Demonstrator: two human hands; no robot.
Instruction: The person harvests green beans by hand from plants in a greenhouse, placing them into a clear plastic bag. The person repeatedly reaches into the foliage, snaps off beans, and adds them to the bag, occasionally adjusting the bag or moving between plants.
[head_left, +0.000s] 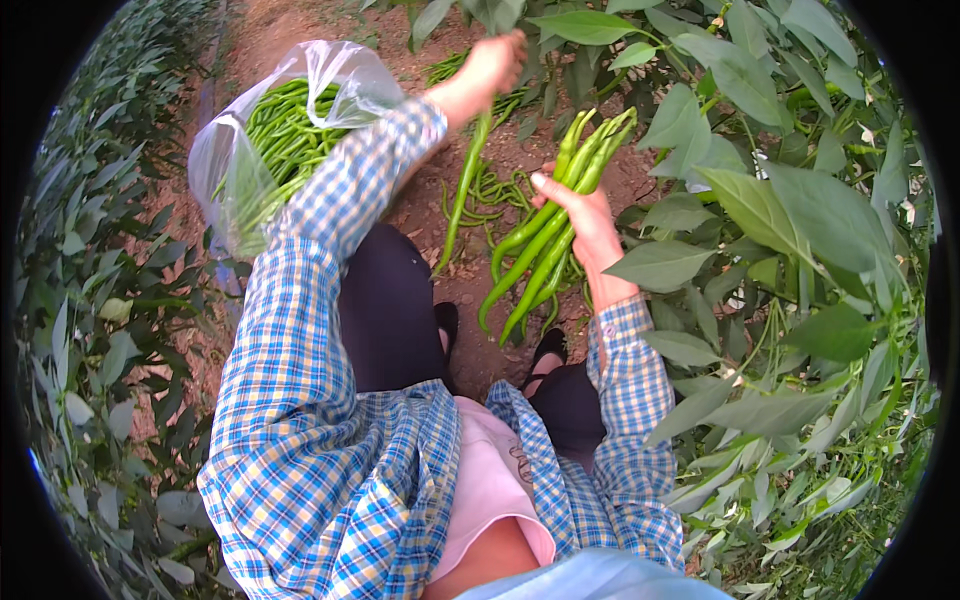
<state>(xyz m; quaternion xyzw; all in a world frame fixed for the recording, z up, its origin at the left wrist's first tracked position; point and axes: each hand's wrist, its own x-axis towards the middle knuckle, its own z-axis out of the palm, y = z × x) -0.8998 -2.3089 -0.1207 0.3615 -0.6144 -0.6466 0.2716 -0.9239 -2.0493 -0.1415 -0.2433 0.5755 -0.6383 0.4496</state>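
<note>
My right hand (589, 221) grips a bunch of long green chili peppers (559, 217), thumb across them, stems pointing away from me and curved tips towards me. Up ahead and to the left, my left hand (491, 71) is blurred, with its fingers curled. A single long green pepper (466, 191) hangs down from under that hand; the grip itself is hidden. Beneath both hands, a loose heap of thinner green peppers (499, 187) lies on the soil. More green peppers (446, 67) lie on the ground beyond my left wrist.
A clear plastic bag (352, 67) full of green peppers (292, 120) stands on the left, partly behind my left forearm. Leafy pepper plants (750, 225) crowd the right side, close to my right arm. Another plant row (97, 300) runs along the left. My shoes (551, 345) rest on bare soil.
</note>
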